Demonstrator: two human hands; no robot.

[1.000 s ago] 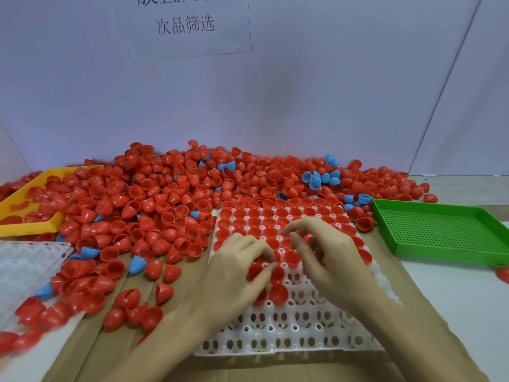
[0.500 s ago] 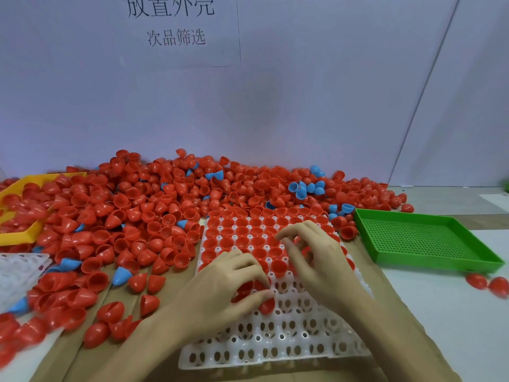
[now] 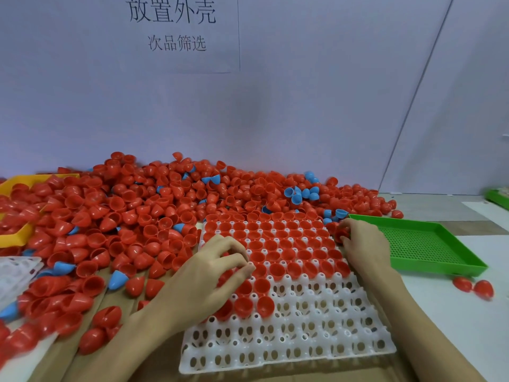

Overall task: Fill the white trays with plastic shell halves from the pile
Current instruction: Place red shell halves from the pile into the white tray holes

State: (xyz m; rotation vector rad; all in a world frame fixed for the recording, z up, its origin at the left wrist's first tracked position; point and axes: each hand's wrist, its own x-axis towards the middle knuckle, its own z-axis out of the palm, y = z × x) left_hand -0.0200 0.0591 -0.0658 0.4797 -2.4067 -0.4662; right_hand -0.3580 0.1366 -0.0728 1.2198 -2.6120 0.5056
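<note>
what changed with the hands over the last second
The right hand left the middle of the white tray for its far right corner, where it grips red shells. The left hand stayed over the tray's left side, fingers curled. The green tray and the pile are unchanged.

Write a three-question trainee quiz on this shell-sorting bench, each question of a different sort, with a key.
1. True or false: the green tray is full of shells.
2. Which hand grips red shells at the white tray's far right corner? A) left hand B) right hand
3. Fill in: besides red, the pile holds some ____ shells.

Key: 1 false, no shells lie in it; 2 B; 3 blue.
</note>
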